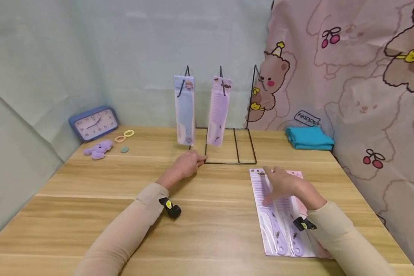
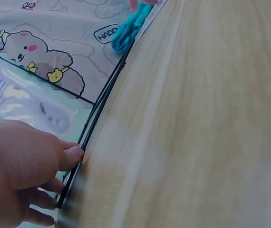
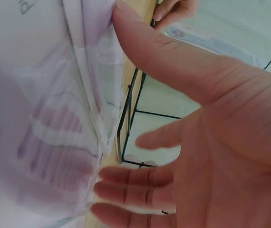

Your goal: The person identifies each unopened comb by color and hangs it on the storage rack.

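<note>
The relation that matters most, I judge, is between the right hand (image 1: 285, 184) and the packaged purple comb (image 1: 268, 219) directly beneath its thumb side. That packet lies flat on the table (image 1: 210, 234), at the left of an overlapping group with a second purple comb packet (image 1: 294, 226) and a pink one (image 1: 300, 207). Its long axis runs away from the person, leaning slightly left at the far end; the toothed end points toward the wire rack (image 1: 230, 163), the handle toward the body. The right hand is clearly the nearer, over the toothed half, its grip spread with the thumb apart from the fingers. Whether the thumb tip touches the film is hard to tell, even from the right wrist view. The left hand (image 1: 187, 165) is well apart, pinching the base wire at the rack's near left corner (two packets, one blue (image 1: 185, 115) and one purple (image 1: 218, 113), hang upright just beyond it). From the right grip, the right-hand hook (image 1: 261, 78) lies farther off, higher and slightly left.
</note>
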`<state>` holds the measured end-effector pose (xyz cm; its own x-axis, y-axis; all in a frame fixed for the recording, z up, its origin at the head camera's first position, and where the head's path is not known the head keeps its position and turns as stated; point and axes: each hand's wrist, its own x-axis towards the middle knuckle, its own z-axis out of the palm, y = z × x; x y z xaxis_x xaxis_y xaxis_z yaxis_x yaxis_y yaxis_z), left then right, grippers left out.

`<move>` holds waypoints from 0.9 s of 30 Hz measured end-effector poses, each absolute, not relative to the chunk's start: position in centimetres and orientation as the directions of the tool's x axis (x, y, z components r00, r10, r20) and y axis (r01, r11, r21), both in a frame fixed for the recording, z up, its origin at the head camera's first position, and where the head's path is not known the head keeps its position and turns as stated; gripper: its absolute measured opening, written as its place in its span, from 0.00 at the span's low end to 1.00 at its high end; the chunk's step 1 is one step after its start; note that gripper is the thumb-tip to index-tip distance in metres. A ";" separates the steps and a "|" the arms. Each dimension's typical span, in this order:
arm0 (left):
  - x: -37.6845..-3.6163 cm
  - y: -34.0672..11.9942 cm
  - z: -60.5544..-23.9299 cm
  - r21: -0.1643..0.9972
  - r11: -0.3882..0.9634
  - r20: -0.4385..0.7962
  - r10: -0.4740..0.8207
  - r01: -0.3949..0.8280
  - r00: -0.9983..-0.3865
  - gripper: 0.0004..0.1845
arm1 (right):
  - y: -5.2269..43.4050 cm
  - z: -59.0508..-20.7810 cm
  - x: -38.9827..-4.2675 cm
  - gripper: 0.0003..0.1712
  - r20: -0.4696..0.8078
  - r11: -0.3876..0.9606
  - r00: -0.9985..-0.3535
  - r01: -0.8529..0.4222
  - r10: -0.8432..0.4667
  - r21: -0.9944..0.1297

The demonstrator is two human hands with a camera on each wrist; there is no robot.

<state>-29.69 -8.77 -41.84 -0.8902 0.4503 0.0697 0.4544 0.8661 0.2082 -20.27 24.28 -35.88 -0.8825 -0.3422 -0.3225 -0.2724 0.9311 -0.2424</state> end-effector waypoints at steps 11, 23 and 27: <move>-29.5 -9.0 -41.8 0.193 0.870 0.071 0.448 0.453 -0.891 0.21 | 23.8 -36.0 -20.8 0.77 -0.371 0.940 -0.875 -0.225 -0.311 -0.256; -29.5 -9.1 -42.0 0.206 0.871 0.047 0.447 0.446 -0.894 0.21 | 23.5 -36.5 -21.5 0.71 -0.363 0.876 -0.869 -0.147 -0.336 -0.458; -29.5 -9.1 -41.9 0.218 0.867 0.054 0.447 0.448 -0.893 0.21 | 23.3 -36.3 -21.2 0.68 -0.339 0.871 -0.882 -0.143 -0.328 -0.470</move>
